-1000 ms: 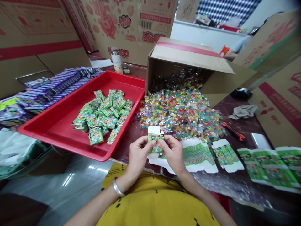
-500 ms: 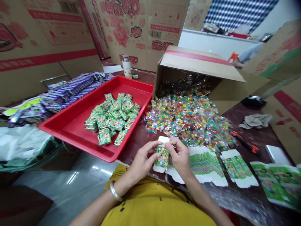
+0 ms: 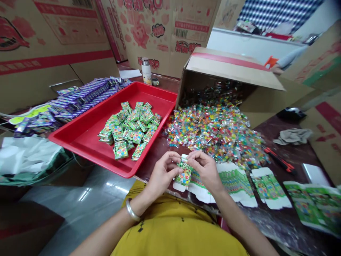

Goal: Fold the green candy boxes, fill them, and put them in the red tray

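Both hands hold one small green printed carton (image 3: pixel 184 173) just above the table's near edge. My left hand (image 3: pixel 162 174) grips its left side with thumb and fingers. My right hand (image 3: pixel 205 169) pinches its white top flap. Flat unfolded green cartons (image 3: pixel 234 183) lie in a fanned row under and right of my hands. Beyond them spreads a heap of clear candy packets (image 3: pixel 215 131) that spills from a tipped cardboard box (image 3: pixel 229 67). A red tray (image 3: pixel 80 137) at the left holds several folded green cartons (image 3: pixel 130 128).
Purple packets (image 3: pixel 77 97) lie stacked left of the tray, with white plastic (image 3: pixel 23 156) below them. A flask (image 3: pixel 146 71) stands at the back. A red-handled cutter (image 3: pixel 279 160), a grey cloth (image 3: pixel 293 135) and more flat cartons (image 3: pixel 311 204) sit at the right. Large cardboard boxes (image 3: pixel 53 39) ring the table.
The carton's white top flap has been folded down from standing upright. The carton has tilted in my hands, and the camera has shifted slightly to the left.
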The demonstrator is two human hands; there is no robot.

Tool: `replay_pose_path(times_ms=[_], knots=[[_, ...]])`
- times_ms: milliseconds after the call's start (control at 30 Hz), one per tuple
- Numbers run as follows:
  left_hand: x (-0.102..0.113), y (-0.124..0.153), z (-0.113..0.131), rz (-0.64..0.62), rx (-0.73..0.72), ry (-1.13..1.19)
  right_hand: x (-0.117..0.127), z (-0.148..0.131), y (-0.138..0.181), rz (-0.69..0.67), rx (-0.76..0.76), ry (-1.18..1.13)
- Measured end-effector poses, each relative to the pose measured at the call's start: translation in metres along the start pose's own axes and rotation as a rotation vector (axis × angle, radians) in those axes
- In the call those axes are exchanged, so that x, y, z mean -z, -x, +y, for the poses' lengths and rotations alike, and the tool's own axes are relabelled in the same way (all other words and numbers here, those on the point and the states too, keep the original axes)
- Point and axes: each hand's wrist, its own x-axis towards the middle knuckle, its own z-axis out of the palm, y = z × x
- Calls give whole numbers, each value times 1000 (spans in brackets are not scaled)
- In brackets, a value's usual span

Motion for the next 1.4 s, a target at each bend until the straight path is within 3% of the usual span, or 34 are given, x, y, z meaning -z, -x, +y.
replay_pose_path(times_ms=[133,267,567,700,733,800,833,967,1067,1200,1400], knots=[[-2,2,3,4,-39,-88,5,-2,-7,1,-182,-48],[-3,3,3,-46,-37,-103,12,-5,-14,-50,-223,-70],[-2,5,2,-61,40,-82,6,-9,9,-67,65,169],[0,3,2,-64,81,-105,34,-9,1,-186,72,310],[1,2,1,-47,86,-99,45,-7,-6,-154,81,402],[3,-2,0,9,98,-74,69,-2,-24,122,165,670],[3,-4,0,38,109,-58,79,3,-33,194,186,783],[4,-8,-2,113,188,45,99,14,-56,197,182,828],[2,-9,-2,121,258,145,90,5,-51,290,133,568],[-4,-11,-6,63,301,236,60,-23,-30,337,104,199],[-14,-10,-10,23,238,257,26,-31,-17,363,188,417]])
